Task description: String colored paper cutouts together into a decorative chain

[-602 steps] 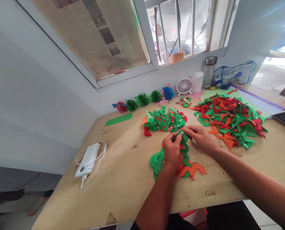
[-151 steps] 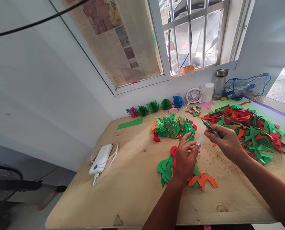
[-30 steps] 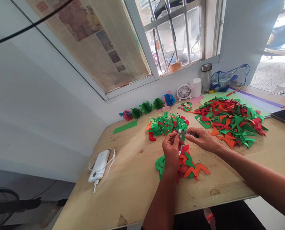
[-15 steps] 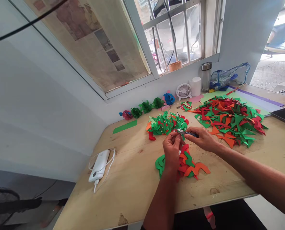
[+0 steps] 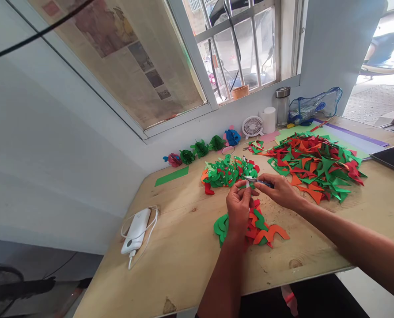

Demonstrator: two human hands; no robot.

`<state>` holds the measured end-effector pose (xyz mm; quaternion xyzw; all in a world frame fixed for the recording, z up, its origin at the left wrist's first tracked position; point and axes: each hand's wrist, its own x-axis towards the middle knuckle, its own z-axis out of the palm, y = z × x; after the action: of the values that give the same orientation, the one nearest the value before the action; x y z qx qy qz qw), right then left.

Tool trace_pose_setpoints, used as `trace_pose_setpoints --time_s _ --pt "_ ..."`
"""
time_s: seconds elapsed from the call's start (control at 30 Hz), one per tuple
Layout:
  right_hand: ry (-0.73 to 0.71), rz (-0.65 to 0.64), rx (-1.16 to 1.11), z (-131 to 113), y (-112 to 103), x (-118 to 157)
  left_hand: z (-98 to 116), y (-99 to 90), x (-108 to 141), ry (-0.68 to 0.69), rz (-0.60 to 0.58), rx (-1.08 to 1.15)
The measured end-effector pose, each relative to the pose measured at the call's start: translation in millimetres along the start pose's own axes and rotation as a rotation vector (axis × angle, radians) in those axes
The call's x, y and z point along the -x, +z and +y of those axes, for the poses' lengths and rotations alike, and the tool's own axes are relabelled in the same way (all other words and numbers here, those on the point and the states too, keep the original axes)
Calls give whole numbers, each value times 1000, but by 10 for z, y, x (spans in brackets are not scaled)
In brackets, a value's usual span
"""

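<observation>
My left hand [image 5: 239,201] pinches a small white strip [image 5: 248,183] that points up from its fingertips. My right hand [image 5: 276,187] is closed on small scissors [image 5: 259,181], whose blades lie at the strip. Behind the blades sits a heap of small green and red paper pieces [image 5: 228,171]. Beneath and beside my left hand lie curved paper pieces [image 5: 261,223] in green, red and orange. A larger heap of green, red and orange scraps [image 5: 316,163] spreads to the right of my right hand.
On the wooden table [image 5: 180,247] lie a white power bank [image 5: 136,230] with its cable, a green strip [image 5: 171,176] and a phone [image 5: 393,158]. Paper ornaments [image 5: 200,148], a small fan [image 5: 252,126], a bottle [image 5: 282,107] and a clear pouch [image 5: 314,107] line the wall.
The white strip now stands up more visibly between my left fingertips, and the scissor blades have shifted slightly at it. The whole view has shifted a little.
</observation>
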<state>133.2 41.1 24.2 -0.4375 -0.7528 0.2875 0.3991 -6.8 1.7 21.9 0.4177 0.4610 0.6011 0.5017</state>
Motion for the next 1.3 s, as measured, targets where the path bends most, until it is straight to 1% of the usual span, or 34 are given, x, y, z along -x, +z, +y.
trace_pose_setpoints --time_s 0.13,0.27,0.43,0.57,0.77,1.0,1.17,1.3 --pt "38 32 7 -23 -31 -7 9 -6 5 -3 -23 9" --pt "53 28 6 -35 -35 -9 10 -4 2 -1 -1 16" --pt "24 -6 5 -3 -11 -9 -7 -6 -22 -6 30 87" --pt "16 -49 -30 18 9 -1 -5 -6 -30 -5 13 146" --pt "9 -73 -63 3 19 9 9 -9 -27 -4 23 175" --pt "-18 -116 -80 -41 4 14 -36 -19 -39 -13 -28 76" --pt "-14 -125 -102 -32 9 20 -24 -15 -41 -16 1 61" --pt "-26 -119 -76 -21 9 19 26 6 -17 -19 3 51"
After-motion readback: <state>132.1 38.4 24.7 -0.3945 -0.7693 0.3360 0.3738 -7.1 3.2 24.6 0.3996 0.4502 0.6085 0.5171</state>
